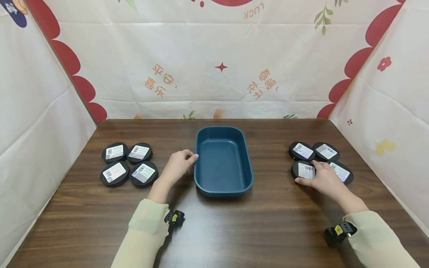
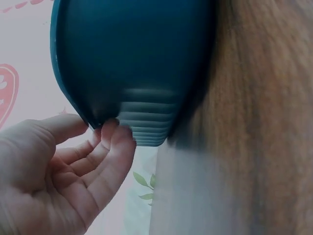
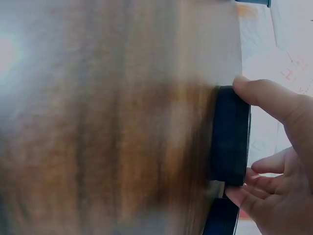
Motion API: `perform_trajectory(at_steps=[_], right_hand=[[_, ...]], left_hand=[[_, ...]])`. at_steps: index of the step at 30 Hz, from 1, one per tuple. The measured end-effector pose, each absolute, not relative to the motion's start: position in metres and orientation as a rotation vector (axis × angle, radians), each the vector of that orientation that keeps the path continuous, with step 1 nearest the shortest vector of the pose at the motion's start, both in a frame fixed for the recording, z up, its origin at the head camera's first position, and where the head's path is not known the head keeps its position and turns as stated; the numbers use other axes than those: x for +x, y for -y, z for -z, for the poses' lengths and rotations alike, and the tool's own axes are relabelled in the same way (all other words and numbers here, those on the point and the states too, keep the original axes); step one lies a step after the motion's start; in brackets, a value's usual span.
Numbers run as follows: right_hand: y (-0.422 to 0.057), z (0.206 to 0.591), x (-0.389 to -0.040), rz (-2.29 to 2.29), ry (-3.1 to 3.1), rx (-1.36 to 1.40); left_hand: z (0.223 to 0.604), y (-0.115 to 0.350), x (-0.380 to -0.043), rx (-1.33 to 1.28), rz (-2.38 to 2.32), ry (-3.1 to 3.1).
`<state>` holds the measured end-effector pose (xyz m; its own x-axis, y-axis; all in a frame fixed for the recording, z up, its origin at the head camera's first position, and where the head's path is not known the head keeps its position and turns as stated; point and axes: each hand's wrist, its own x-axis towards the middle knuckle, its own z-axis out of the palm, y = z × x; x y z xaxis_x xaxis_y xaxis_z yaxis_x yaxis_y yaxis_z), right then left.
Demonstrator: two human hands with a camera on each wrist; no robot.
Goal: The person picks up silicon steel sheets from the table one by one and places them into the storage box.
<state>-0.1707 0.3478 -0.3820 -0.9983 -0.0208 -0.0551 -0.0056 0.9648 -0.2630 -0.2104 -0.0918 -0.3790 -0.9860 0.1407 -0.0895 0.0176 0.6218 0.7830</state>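
A deep blue rectangular tray (image 1: 222,165) with rounded corners stands mid-table. At its left side my left hand (image 1: 178,163) pinches the rim, thumb on one face and fingertips on the other, as the left wrist view shows on the tray wall (image 2: 132,54). Over on the right, my right hand (image 1: 324,179) spans a flat black disc (image 1: 305,170) with a white barcode label. In the right wrist view, the thumb lies at one edge of this disc (image 3: 231,134) and the fingertips at the opposite edge. The disc is low at the tabletop.
Three similar labelled discs lie close around the right hand, such as the back-right disc (image 1: 326,151); the front-right one is partly covered by the hand. Several more discs (image 1: 143,174) form a cluster on the left. Printed cloth (image 1: 221,44) hangs behind the wooden table (image 1: 264,230).
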Motion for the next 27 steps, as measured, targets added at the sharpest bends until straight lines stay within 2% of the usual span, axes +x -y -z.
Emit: perform_trajectory(at_steps=[19,27], right_hand=[[-0.345,0.388,-0.179,0.393,-3.061,-0.021],[-0.336,0.386,-0.181,0.463,-3.081,0.001]], left_hand=[[0.380,0.086,-0.210,-0.115,-1.841,-2.273],[0.380,0.085,-0.211,-0.145,-1.903,-2.215]])
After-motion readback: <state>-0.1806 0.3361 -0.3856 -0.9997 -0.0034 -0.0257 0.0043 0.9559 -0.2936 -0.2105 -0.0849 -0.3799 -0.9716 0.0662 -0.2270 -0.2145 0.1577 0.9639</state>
